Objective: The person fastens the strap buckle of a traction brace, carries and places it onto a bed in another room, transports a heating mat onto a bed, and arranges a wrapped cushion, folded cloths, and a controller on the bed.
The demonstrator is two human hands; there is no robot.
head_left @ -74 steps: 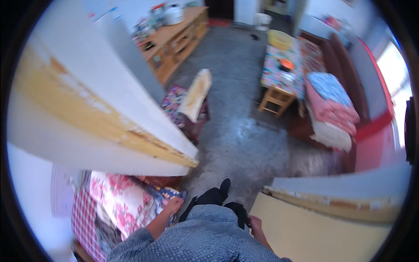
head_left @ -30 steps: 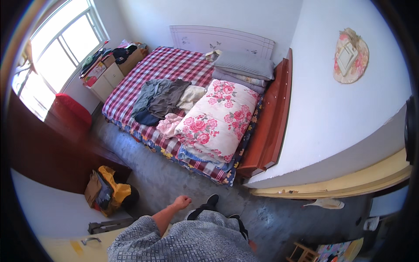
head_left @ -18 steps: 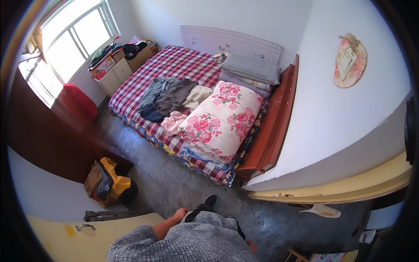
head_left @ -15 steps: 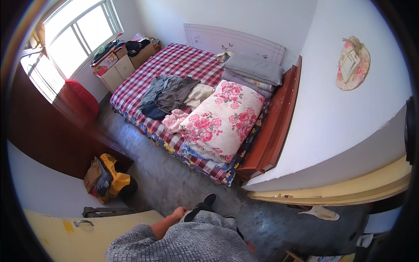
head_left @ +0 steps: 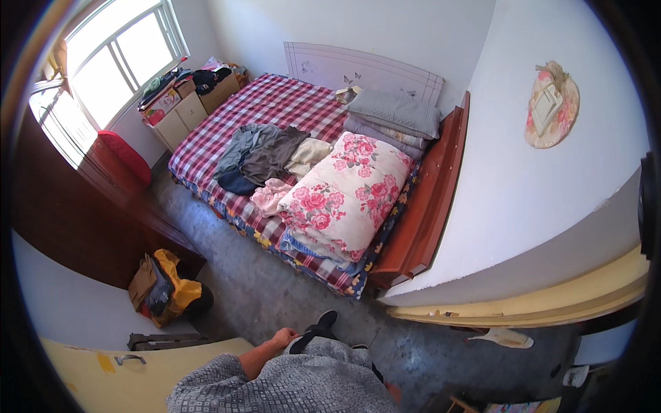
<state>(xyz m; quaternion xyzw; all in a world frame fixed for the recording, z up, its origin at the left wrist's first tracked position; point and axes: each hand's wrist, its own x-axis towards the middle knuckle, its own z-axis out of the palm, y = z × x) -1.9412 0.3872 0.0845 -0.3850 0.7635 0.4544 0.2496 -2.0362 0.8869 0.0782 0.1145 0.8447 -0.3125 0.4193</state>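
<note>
My left hand [head_left: 284, 336] hangs low beside my dark trousers [head_left: 318, 341], just past the hem of my grey patterned top [head_left: 296, 382]. Its fingers look curled together, and whatever they may hold is too small to make out. Of my right arm only a sliver of skin [head_left: 393, 392] shows beside the top; the fingers are hidden. Ahead stands a bed with a red plaid sheet [head_left: 275, 103]. On it lie a folded quilt with pink roses [head_left: 351, 186], a heap of dark clothes [head_left: 258, 155] and a pink cloth [head_left: 270, 196], all out of reach of both hands.
A yellow door [head_left: 172, 372] stands at my near left, with a bundle with yellow cloth [head_left: 180, 289] beyond it. A dark wooden cabinet [head_left: 82, 206] fills the left. A reddish-brown board [head_left: 430, 213] lines the bed's right side. A yellow door frame [head_left: 523, 313] is at right.
The room has shifted slightly left and down in the view as my head moved. My left hand stays beside my leg, and the things on the bed lie as before.
</note>
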